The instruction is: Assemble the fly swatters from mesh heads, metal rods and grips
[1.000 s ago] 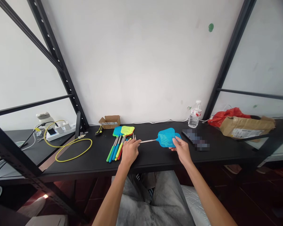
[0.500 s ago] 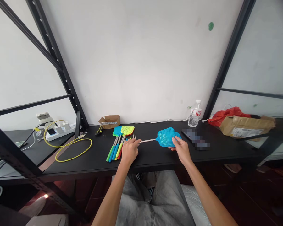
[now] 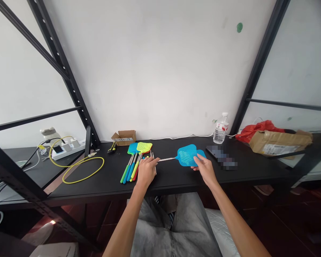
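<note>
Stretched between my hands is a fly swatter with a blue mesh head [image 3: 186, 154] and a thin, pale metal shaft [image 3: 167, 159]. My left hand [image 3: 147, 172] has its fingers closed round the shaft's left end. The head's right edge is pinched by my right hand [image 3: 205, 170], thumb on top. A second blue mesh piece [image 3: 202, 153] shows behind that hand; whether it is held too, I cannot tell. Left of my left hand lie several fly swatters with green, blue, yellow and red handles [image 3: 128, 173], their heads [image 3: 144, 147] overlapping. Thin rods [image 3: 152, 154] stick out by my left fingers.
A water bottle [image 3: 220, 129] and a dark, partly blurred phone-like thing [image 3: 215, 153] are at the right. Behind the pile stand a small open cardboard box [image 3: 123, 137] and a yellow-black tool [image 3: 112, 148]. A yellow cable [image 3: 103, 166] loops at left; a carton [image 3: 280, 144] lies far right.
Both hands hold nearly the same pose on the fly swatter. The blue head has shifted very slightly left; the pile has not changed.
</note>
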Demonstrator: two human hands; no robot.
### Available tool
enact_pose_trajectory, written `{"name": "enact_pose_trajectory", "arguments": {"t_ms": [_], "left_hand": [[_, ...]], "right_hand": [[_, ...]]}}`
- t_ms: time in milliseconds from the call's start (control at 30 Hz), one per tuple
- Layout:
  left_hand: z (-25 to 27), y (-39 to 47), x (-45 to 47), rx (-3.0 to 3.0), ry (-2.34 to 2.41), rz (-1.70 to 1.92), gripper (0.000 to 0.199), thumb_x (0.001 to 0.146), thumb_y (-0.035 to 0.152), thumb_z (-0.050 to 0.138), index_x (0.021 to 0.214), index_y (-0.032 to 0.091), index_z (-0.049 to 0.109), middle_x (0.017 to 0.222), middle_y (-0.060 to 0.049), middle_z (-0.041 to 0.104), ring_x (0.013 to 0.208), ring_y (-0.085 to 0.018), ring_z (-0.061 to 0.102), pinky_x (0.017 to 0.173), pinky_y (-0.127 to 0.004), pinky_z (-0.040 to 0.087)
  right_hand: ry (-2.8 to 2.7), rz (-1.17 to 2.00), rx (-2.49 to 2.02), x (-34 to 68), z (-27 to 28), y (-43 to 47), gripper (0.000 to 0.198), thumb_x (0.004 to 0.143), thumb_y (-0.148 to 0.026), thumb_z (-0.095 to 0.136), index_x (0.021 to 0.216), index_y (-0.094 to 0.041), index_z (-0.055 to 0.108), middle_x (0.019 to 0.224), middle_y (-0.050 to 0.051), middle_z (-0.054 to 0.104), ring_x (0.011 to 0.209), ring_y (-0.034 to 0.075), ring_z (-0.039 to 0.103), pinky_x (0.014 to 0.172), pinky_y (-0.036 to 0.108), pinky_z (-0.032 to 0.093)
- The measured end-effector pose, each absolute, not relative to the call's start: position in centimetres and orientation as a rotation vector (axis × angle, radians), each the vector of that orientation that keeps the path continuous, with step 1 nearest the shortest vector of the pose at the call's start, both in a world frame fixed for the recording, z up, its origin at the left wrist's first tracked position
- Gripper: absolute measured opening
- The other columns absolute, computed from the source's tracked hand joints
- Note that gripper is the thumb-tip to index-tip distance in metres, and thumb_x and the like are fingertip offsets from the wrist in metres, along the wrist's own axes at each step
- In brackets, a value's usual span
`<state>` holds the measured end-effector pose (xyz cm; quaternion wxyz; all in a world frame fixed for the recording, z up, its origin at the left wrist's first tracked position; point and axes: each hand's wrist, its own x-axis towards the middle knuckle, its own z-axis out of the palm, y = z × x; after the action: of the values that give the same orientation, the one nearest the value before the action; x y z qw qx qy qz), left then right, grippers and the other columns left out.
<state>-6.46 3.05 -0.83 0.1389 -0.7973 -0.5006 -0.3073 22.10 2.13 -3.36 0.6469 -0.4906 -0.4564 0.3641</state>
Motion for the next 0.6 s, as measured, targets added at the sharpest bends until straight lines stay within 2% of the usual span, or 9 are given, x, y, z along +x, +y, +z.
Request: {"name": "enact_pose_trajectory", "arguments": {"t_ms": [400, 600], "left_hand": [[-0.74, 3.03, -6.45, -2.306, -1.439, -0.865, 0.035, 0.092, 0.011, 0.042, 0.111, 0.023, 0.069, 0.091, -0.007, 0.067, 0.083, -0.02, 0.058, 0.072, -0.034, 0.039], [-0.72, 2.68, -6.2, -2.35, -1.402, -0.877, 0.032, 0.094, 0.016, 0.043, 0.116, 0.024, 0.064, 0.098, -0.006, 0.068, 0.088, -0.021, 0.06, 0.076, -0.033, 0.042]], "right_hand": [[-1.094, 0.838, -1.153, 22.15, -3.13, 1.94, 0.069, 0.081, -0.05, 0.069, 0.134, -0.008, 0.053, 0.077, 0.005, 0.072, 0.062, 0.021, 0.071, 0.053, 0.029, 0.057], [-1.127, 0.848, -1.2, 21.93, -2.93, 1.9, 0.069, 0.083, -0.051, 0.066, 0.135, -0.007, 0.053, 0.075, 0.006, 0.072, 0.063, 0.021, 0.071, 0.055, 0.028, 0.056]]}}
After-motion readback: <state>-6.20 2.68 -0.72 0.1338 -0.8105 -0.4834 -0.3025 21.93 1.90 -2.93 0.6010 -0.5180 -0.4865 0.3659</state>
